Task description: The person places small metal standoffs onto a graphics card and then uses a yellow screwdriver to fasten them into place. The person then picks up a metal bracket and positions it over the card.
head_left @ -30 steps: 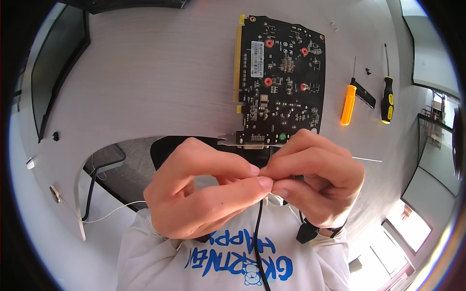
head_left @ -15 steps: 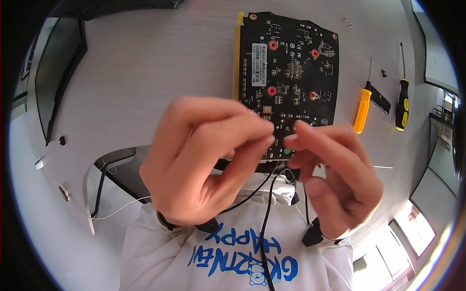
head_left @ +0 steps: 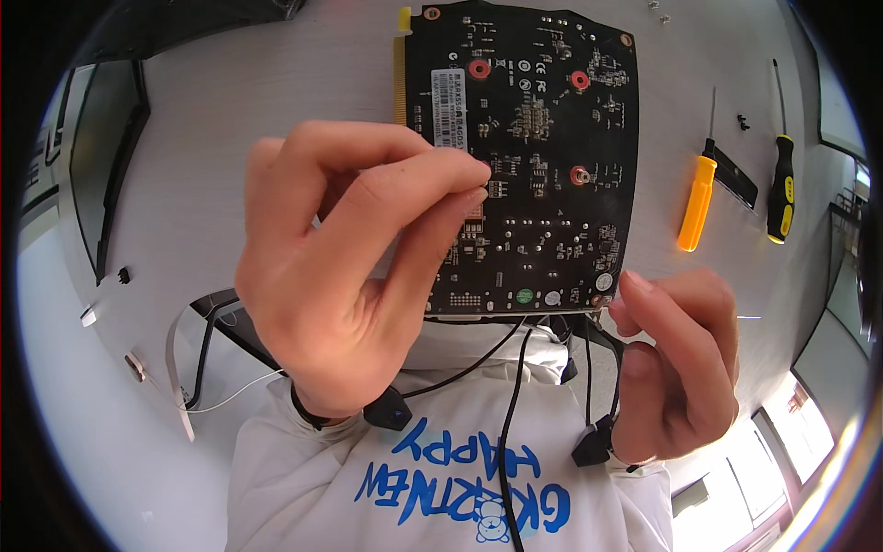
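A black graphics card (head_left: 543,207) lies with its circuit side up, its gold edge connector along the left. Over its left part my left hand (head_left: 345,267) is closed, thumb and fingertips pinched together near a red-ringed hole; whatever they hold is hidden or too small to name. In another red-ringed hole stands a small silver screw (head_left: 580,175). Beside the card's near right corner, my right hand (head_left: 685,368) is loosely curled, with the thumb apart from the index finger and nothing visible between them.
Right of the card lie an orange-handled screwdriver (head_left: 699,204), a small flat black piece (head_left: 734,175) and a black-and-yellow screwdriver (head_left: 782,191). Small black screws (head_left: 743,121) sit between the screwdrivers' shafts. Silver screws (head_left: 659,13) are at the far edge. Black cables (head_left: 510,432) hang before me.
My hands have moved apart: the left, still pinched, up and left over the card, the right toward the card's near right corner. The view has shifted slightly.
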`<state>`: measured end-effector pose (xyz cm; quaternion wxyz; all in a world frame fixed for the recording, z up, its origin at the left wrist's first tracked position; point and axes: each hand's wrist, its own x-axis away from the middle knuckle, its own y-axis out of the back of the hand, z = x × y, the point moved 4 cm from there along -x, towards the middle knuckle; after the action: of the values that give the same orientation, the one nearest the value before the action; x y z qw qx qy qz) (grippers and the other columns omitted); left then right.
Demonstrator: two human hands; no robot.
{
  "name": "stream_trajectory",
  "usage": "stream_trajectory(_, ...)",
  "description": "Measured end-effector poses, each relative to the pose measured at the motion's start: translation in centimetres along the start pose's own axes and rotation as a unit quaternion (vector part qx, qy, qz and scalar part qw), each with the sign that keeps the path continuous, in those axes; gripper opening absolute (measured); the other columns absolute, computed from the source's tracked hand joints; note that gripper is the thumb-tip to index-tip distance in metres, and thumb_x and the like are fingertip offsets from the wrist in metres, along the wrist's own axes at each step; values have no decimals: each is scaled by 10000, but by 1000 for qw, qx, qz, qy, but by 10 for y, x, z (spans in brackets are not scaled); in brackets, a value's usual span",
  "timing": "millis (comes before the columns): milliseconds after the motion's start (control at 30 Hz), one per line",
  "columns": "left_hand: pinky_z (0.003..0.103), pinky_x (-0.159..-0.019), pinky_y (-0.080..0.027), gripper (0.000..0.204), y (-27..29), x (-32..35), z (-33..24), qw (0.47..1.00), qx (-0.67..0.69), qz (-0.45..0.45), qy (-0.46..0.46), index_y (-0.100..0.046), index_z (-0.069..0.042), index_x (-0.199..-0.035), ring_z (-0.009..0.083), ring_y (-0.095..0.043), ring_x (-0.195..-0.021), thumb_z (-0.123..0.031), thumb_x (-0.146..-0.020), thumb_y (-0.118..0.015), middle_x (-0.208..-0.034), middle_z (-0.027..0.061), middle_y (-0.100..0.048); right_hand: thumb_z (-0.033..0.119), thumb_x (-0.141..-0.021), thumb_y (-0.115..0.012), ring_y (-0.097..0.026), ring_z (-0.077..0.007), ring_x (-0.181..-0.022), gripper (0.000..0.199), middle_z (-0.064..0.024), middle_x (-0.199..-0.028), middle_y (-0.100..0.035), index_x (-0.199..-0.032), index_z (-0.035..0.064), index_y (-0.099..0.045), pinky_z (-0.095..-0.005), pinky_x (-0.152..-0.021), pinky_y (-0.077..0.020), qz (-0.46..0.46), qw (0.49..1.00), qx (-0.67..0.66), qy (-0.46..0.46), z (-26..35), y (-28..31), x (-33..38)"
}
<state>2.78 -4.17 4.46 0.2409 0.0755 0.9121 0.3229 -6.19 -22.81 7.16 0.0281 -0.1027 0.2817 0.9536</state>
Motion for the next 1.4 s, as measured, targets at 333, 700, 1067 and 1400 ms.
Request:
stream_trajectory(333,274,-742,-469,214,-5,-3,-5,999,-41,-1,4,-773,2,-940,185,-616,-868,125,-764,-773,-930,75,-693,-45,-858,-570,-564,-174,-770,364,-142,-936,-665,-1198,-70,-697,-292,-672,-417,-1,1000,14,6,-3,4,0)
stream_trajectory(700,276,-731,-465,232,-5,-6,-5,998,-66,11,-7,-784,-12,-948,188,-603,-840,104,-748,-791,-914,66,-692,-53,-852,-569,-564,-177,-756,351,-140,-927,-665,-1173,-52,-710,-297,-665,-417,-4,1000,6,-3,-4,3,1)
stream_trajectory(1067,259,-726,-473,263,-4,-7,-4,999,-50,9,-9,-780,-23,-990,168,-609,-850,118,-768,-782,-950,63,-690,-60,-847,-603,-519,-165,-694,207,-89,-846,-614,-1003,37,-699,-297,-627,-372,-29,1000,7,10,0,5,-1)
stream_trajectory(1400,276,-728,-463,271,2,-5,-4,999,-34,30,-2,-780,-22,-992,182,-615,-847,145,-783,-740,-942,72,-676,1,-898,-579,-508,-162,-699,173,-90,-842,-614,-1025,43,-689,-310,-634,-363,-36,999,15,20,-1,7,-1)
